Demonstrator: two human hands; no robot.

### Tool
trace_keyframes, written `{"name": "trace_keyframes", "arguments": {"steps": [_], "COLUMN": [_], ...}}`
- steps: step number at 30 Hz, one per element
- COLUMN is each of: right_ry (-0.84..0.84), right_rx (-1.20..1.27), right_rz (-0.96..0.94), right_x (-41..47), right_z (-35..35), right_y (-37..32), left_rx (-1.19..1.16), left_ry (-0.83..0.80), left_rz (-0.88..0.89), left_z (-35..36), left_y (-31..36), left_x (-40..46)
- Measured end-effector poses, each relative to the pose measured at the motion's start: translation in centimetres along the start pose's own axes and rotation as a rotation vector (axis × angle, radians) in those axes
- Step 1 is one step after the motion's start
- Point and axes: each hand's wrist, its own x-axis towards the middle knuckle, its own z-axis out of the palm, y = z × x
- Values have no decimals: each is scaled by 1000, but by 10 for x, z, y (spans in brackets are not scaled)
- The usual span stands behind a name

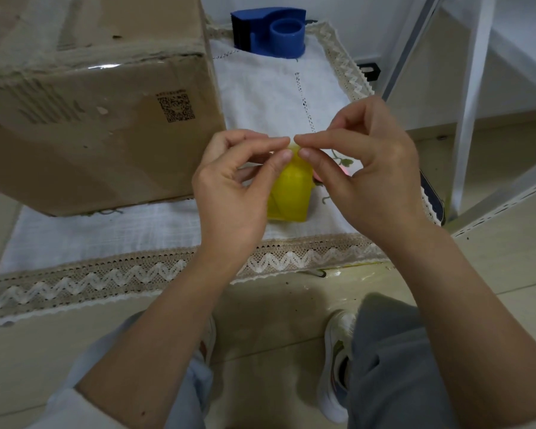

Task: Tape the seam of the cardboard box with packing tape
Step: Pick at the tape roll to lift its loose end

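Observation:
A worn brown cardboard box (90,113) with a printed QR code stands on the left of a white cloth, and a strip of clear tape shows along its upper front edge. In front of me hangs a yellow roll of packing tape (288,193), partly hidden by my fingers. My left hand (232,187) and my right hand (365,171) pinch the tape's free end between thumb and forefinger, fingertips almost touching, just right of the box's near corner. A blue tape dispenser (270,30) lies at the far end of the cloth.
The white cloth (106,233) has a beige lace border and lies on a pale floor. White metal shelf posts (471,103) rise at the right. My knees and white shoes (338,360) are at the bottom.

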Motion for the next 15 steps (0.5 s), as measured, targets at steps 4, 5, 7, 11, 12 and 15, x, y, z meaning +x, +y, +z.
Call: {"name": "trace_keyframes", "arguments": {"steps": [4,5,7,11,12,15], "right_ry": [-71,-87,-101,-82,-68,-16], "right_rx": [60,60,51,39,40,9], "right_rz": [19,21,37,3,-12,-39], "right_x": [-1,-1,-2,-1,-1,-1], "right_z": [-1,-1,-1,1,2,3], "right_y": [-2,-3,-4,-3,-3,-1], "left_rx": [60,80,106,138,140,108], "left_ry": [-1,-4,-11,-16,-21,-26], "left_rz": [46,63,71,71,73,11], "left_z": [0,1,1,1,1,4], "left_y": [-1,-2,-3,-4,-2,4], "left_x": [0,0,-1,-2,-3,-5]}}
